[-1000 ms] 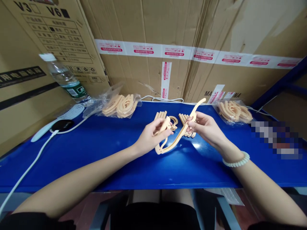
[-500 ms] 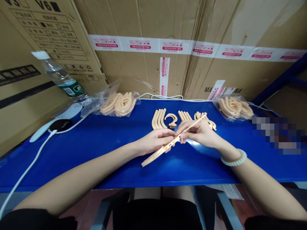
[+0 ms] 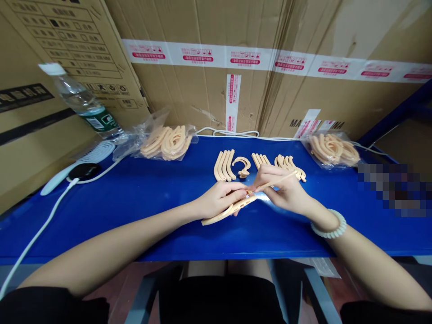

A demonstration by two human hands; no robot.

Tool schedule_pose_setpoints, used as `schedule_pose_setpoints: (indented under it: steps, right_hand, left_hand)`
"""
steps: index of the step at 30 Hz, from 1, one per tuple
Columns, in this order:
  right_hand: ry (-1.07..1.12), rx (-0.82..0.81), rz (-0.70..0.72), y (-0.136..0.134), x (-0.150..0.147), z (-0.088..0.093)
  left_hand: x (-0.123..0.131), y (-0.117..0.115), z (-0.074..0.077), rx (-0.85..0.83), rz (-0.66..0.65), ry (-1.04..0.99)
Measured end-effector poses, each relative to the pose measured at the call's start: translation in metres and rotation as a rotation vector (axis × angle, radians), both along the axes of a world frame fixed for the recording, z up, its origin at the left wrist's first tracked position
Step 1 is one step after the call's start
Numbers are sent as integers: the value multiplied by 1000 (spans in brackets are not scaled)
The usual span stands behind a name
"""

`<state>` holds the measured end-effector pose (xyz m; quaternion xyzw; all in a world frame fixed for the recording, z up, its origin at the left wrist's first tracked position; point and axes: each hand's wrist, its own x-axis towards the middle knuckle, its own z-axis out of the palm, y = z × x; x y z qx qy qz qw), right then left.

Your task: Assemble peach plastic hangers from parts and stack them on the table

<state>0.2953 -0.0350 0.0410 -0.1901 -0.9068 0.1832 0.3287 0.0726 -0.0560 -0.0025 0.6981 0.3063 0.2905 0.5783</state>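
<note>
Both my hands hold one long peach plastic hanger piece (image 3: 218, 216) low over the blue table (image 3: 141, 211). My left hand (image 3: 221, 199) is closed around its lower, wider end. My right hand (image 3: 281, 191) pinches its thin upper end, which points up and right. Just behind my hands lie rows of the same peach parts: curved strips (image 3: 223, 165), a single hook piece (image 3: 242, 164) and more curved pieces (image 3: 290, 164).
Clear bags of peach parts lie at the back left (image 3: 167, 143) and back right (image 3: 332, 148). A water bottle (image 3: 83, 104), a white handheld device (image 3: 76, 164), a black disc (image 3: 83, 171) and a white cable (image 3: 37, 234) sit at the left. Cardboard boxes (image 3: 236, 67) wall the back.
The hanger piece has dropped from raised and steeply tilted to nearly flat, just above the table. Both hands came down and closer together around it.
</note>
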Motion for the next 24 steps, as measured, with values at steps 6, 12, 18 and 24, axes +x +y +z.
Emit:
schedule_pose_setpoints:
  steps: [6, 12, 18, 24]
  right_hand:
    - [-69, 123, 63, 3, 3, -3]
    - [86, 94, 62, 3, 9, 17]
    - [-3, -75, -448, 35, 64, 44]
    - [-536, -508, -791, 63, 104, 33]
  left_hand:
    - [5, 0, -1, 0, -62, -44]
    - [11, 4, -4, -140, -116, -148]
    - [9, 16, -7, -353, -32, -389]
    - [9, 13, -8, -383, 81, -481]
